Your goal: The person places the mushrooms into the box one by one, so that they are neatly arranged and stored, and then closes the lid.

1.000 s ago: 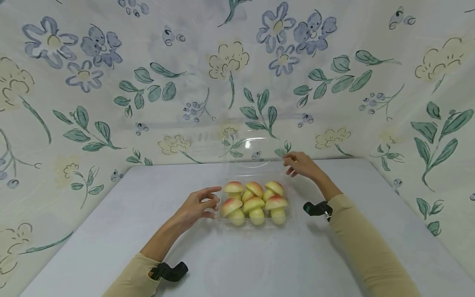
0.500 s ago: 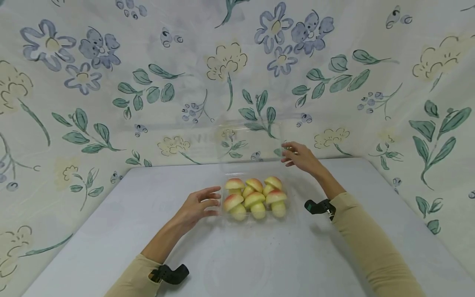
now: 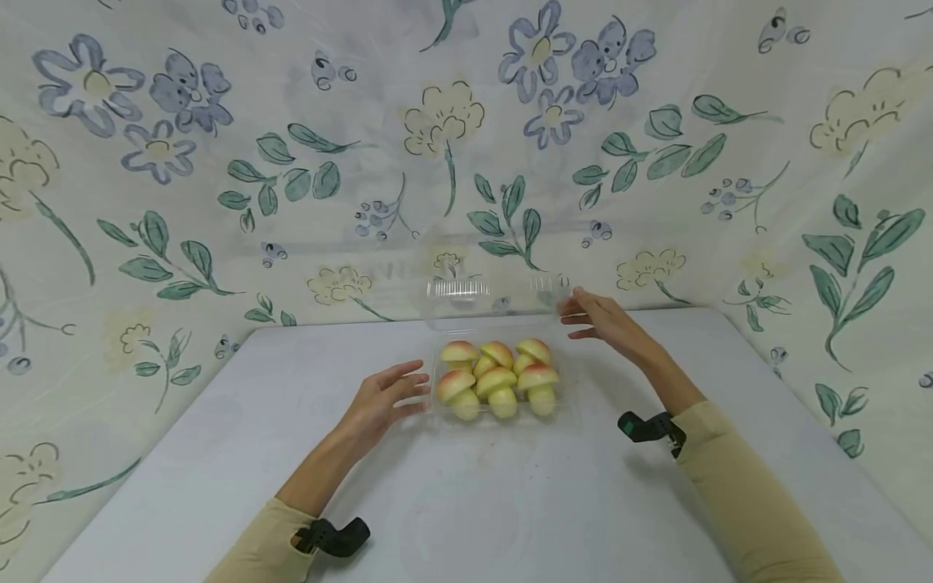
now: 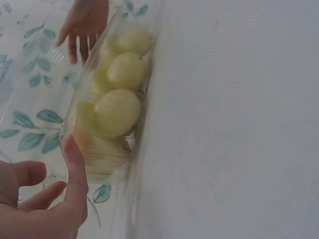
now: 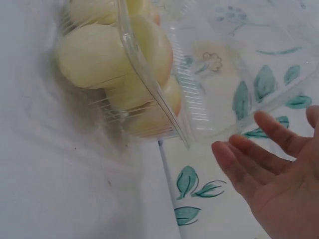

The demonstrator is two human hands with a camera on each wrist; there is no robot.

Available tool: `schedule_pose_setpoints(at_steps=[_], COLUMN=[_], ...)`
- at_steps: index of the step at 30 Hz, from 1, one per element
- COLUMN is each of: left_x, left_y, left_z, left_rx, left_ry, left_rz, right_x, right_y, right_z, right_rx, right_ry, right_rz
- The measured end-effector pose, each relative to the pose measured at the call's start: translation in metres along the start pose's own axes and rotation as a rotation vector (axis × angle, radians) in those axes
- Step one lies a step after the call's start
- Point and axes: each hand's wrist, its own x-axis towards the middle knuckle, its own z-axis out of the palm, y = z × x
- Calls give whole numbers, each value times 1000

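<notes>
A clear plastic clamshell box (image 3: 572,413) sits on the table, its hinged lid (image 3: 459,301) raised at the back. Inside stand several mushroom-shaped pieces (image 3: 501,393), pale yellow-green with red-blushed caps, in two rows. My left hand (image 3: 377,405) is at the box's left side with fingers spread loosely; in the left wrist view one fingertip (image 4: 69,142) meets the rim. Beside the lid's right edge is my right hand (image 3: 605,324), fingers extended. The right wrist view puts those fingertips (image 5: 222,149) right at the lid's edge, not curled round it.
A white table (image 3: 466,502) carries the box near its far edge. Behind it hangs a floral cloth (image 3: 306,219) that the lid leans towards. Each wrist wears a black camera mount, on the left (image 3: 335,536) and on the right (image 3: 645,427).
The lid has swung and tilted back, its ribbed side now showing. The box has shifted slightly away from me. My right hand has moved a little to the right; the left stays beside the box.
</notes>
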Motion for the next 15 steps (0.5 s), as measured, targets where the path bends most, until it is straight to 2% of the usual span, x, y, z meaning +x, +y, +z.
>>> schedule_pose_setpoints(at_steps=[8,15], left_x=[-1,-2], left_y=[3,6], left_z=[-4,-3], left_rx=[6,-13], left_ry=[-25,-55], left_rz=[-36,-67], right_x=[-19,-31], right_y=[0,1], right_z=[1,2], right_rx=[-99,-221], right_ry=[-85,-152], right_rz=[50,44])
